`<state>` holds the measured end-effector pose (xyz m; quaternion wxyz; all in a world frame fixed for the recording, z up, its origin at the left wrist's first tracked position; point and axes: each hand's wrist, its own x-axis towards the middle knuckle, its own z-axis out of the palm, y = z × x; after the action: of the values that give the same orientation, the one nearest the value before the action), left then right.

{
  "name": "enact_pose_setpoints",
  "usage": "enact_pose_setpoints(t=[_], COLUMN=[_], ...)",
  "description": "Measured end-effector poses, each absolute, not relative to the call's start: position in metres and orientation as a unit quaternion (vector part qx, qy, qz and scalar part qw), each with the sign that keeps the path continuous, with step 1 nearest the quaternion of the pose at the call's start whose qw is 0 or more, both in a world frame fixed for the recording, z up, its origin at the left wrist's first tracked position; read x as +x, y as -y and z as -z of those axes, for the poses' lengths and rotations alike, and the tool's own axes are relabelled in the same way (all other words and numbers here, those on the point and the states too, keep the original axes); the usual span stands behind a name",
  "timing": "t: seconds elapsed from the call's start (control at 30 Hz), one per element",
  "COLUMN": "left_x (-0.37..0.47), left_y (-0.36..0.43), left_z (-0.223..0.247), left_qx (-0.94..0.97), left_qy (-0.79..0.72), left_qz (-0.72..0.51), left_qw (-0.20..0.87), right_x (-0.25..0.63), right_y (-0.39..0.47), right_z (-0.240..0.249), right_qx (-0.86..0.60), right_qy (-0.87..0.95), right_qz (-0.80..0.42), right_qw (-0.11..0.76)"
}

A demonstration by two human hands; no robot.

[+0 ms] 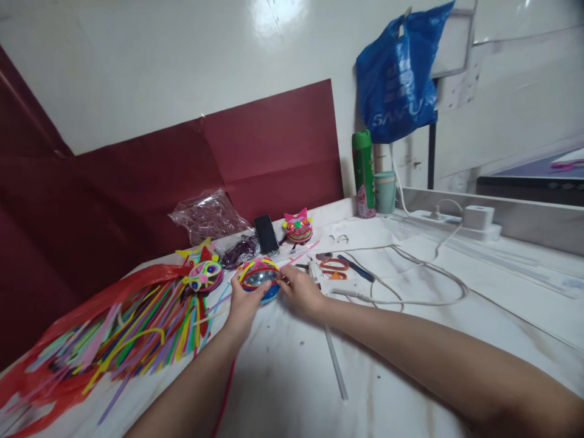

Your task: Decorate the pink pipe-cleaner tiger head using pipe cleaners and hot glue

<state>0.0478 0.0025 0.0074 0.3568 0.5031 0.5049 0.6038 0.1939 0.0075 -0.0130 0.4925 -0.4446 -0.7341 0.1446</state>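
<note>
The marbled white counter [292,395] carries red plastic [123,287] and colourful strips [150,340] at nine o'clock, a small eared figure [298,227] at twelve, a green bottle [364,176] and cup [385,193] at one, a looped cable [433,302] at three and a grey stick [336,366] at five.

Table [292,389]: white, brownish streaks
Domed craft piece [259,278], mid-table: red and yellow rims, blue underside
Pipe cleaners [171,340], left edge: yellow, green, purple, orange, red
Plastic sheet [114,295]: red
Left craft face [205,275]: pink, yellow, blue, white
Eared craft face [298,226], back edge: pink ears, green nose, orange eyes
Scissor handles [338,275]: orange
Bottle [363,167]: green, pink toward base
Hanging bag [395,79]: blue, pale lettering
Backing sheet [278,152]: maroon
</note>
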Motion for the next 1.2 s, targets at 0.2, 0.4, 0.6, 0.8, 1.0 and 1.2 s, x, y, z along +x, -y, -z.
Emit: enact_pose_setpoints(t=[0.2,0.4,0.6,0.8,1.0,1.2], left_x=[0.025,0.0,0.003,0.01,0.009,0.003], left_y=[0.004,0.021,0.04,0.047,0.046,0.043], left_z=[-0.002,0.004,0.003,0.004,0.013,0.018], left_qx=[0.463,0.501,0.564,0.593,0.622,0.618], left_qy=[-0.491,-0.512,-0.5,-0.466,-0.473,-0.45], left_qz=[-0.615,-0.611,-0.585,-0.583,-0.557,-0.544], left_qw=[0.409,0.339,0.299,0.302,0.282,0.347], right_x=[0.191,0.195,0.187,0.176,0.175,0.173], right_y=[-0.002,-0.003,0.005,0.014,0.019,0.018], right_z=[0.008,0.002,0.004,0.011,0.009,0.014], right_qx=[-0.44,-0.47,-0.384,-0.279,-0.243,-0.277], right_qy=[0.726,0.703,0.703,0.691,0.644,0.629], right_qz=[-0.167,-0.179,-0.29,-0.44,-0.512,-0.516], right_qw=[0.501,0.503,0.524,0.502,0.514,0.511])
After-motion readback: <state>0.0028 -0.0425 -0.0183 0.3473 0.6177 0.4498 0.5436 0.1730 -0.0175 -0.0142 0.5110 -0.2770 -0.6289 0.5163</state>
